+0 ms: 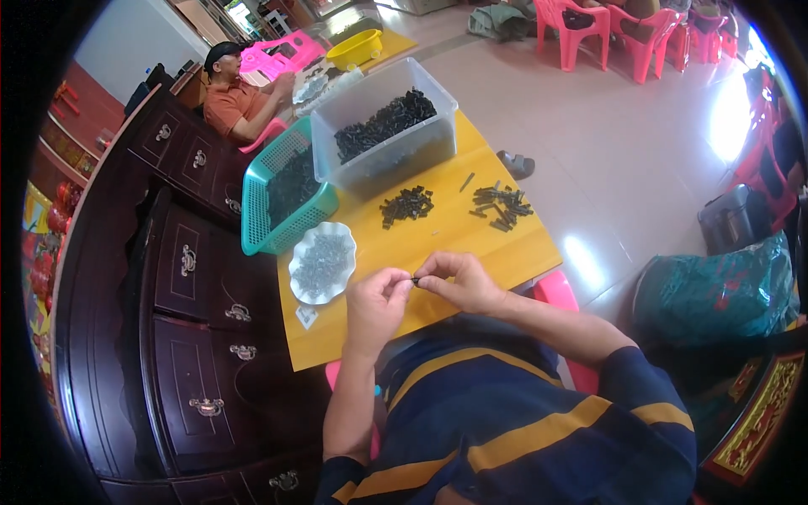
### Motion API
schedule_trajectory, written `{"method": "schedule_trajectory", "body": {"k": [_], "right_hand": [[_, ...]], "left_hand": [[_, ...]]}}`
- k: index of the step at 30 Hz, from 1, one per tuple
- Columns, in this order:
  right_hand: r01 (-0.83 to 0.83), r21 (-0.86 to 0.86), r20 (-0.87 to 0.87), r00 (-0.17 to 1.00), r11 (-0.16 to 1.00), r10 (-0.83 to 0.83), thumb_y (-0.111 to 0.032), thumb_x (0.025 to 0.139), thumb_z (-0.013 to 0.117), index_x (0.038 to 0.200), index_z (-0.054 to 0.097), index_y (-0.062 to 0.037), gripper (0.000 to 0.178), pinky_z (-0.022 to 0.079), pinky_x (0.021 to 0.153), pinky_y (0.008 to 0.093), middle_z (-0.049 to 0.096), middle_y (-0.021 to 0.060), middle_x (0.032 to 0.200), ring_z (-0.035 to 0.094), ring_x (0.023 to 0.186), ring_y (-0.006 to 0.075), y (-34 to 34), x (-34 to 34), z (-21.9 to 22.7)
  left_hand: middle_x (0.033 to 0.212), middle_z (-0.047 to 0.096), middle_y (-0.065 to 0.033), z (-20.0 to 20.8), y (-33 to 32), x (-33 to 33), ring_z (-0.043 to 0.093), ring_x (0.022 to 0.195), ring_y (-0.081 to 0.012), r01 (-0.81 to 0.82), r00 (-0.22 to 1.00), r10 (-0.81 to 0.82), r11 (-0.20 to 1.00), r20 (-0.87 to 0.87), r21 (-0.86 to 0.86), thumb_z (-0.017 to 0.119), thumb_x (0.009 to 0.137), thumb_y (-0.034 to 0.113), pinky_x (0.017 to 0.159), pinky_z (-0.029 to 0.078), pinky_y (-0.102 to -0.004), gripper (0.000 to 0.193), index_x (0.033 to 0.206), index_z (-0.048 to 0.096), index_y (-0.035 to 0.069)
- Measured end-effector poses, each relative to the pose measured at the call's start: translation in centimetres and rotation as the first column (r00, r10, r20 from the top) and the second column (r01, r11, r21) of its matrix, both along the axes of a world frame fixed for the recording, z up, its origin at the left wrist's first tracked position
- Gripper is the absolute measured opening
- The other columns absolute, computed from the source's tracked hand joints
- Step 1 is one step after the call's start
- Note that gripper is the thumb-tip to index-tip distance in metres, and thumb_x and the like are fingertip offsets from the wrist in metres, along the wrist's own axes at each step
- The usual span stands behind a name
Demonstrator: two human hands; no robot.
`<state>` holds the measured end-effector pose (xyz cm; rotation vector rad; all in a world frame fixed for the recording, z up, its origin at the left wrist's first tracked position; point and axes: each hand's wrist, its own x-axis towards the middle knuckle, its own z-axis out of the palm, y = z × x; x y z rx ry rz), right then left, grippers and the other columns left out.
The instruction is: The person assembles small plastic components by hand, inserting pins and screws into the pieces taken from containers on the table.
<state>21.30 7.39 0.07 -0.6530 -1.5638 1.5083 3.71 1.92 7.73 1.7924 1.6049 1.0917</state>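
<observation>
Black and small, the piece (416, 281) is between the left hand (376, 303) and the right hand (465, 283), each closed on it in a pinch, above the yellow table (370, 240). Its long axis seems to run across, from hand to hand, but it is mostly covered. The dark strips (501, 209) lie forward and rightward, nearer to the right hand.

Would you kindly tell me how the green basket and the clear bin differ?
The green basket has walls full of holes; the clear bin's are solid and see-through. The green basket stands to the left, the clear bin to the right. Both hold many dark pieces.
</observation>
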Motion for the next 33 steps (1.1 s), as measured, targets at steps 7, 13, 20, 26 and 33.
{"method": "schedule_trajectory", "body": {"k": [7, 13, 20, 26, 33], "right_hand": [[-0.238, -0.311, -0.254, 0.954, 0.92, 0.161, -0.009, 0.1, 0.068, 0.115, 0.065, -0.0016, 0.017, 0.055, 0.081, 0.0247, 0.072, 0.0033, 0.1, 0.067, 0.088, 0.0095, 0.9, -0.6, -1.3], [-0.285, -0.406, -0.263, 0.946, 0.868, 0.188, -0.014, 0.099, 0.069, 0.115, 0.066, -0.0038, 0.019, 0.053, 0.074, 0.0234, 0.073, 0.0029, 0.099, 0.066, 0.082, 0.0091, 1.1, -0.4, -1.7], [-0.292, -0.457, -0.298, 0.94, 0.84, 0.164, -0.019, 0.098, 0.071, 0.113, 0.067, -0.007, 0.019, 0.05, 0.073, 0.0231, 0.073, 0.0031, 0.099, 0.065, 0.084, 0.0083, 1.4, -0.2, -1.8], [-0.324, -0.527, -0.362, 0.922, 0.786, 0.137, -0.022, 0.097, 0.071, 0.107, 0.066, -0.0103, 0.016, 0.049, 0.074, 0.0229, 0.074, 0.003, 0.102, 0.066, 0.088, 0.0075, 1.2, -0.1, -1.2], [-0.355, -0.521, -0.369, 0.914, 0.776, 0.17, -0.024, 0.1, 0.069, 0.111, 0.067, -0.0109, 0.017, 0.049, 0.082, 0.0239, 0.074, 0.0022, 0.109, 0.064, 0.095, 0.0072, 1.4, -0.1, -1.6]], "left_hand": [[0.082, 0.073, -0.0036, -0.8, 0.5, -1.3, 0.067, 0.07, -0.0078, 0.048, 0.997, -0.045, 0.998, 0.064, -0.051, 0.07, 0.091, -0.003, 0.066, 0.055, -0.0221, 0.011, 0.101, 0.074, -0.004], [0.092, 0.074, -0.0057, -1.3, 0.7, -1.1, 0.069, 0.079, -0.0096, 0.083, 0.985, -0.071, 0.994, 0.158, -0.069, 0.071, 0.089, -0.004, 0.073, 0.056, -0.024, 0.023, 0.112, 0.071, -0.004], [0.098, 0.073, -0.0114, -0.9, 0.7, -0.6, 0.072, 0.082, -0.0186, 0.083, 0.996, -0.083, 0.996, -0.011, 0.028, 0.077, 0.084, 0.0, 0.074, 0.057, -0.0304, 0.037, 0.119, 0.068, 0.0], [0.114, 0.069, -0.0142, -1.1, 0.2, 1.0, 0.069, 0.094, -0.0316, 0.107, 0.931, -0.028, 0.974, -0.364, 0.198, 0.084, 0.075, 0.008, 0.082, 0.056, -0.0399, 0.052, 0.123, 0.065, 0.004], [0.111, 0.071, -0.0139, -1.8, 0.7, 1.1, 0.07, 0.094, -0.0314, 0.125, 0.92, 0.012, 0.938, -0.392, 0.322, 0.082, 0.075, 0.002, 0.081, 0.057, -0.0382, 0.044, 0.116, 0.068, 0.003]]}}
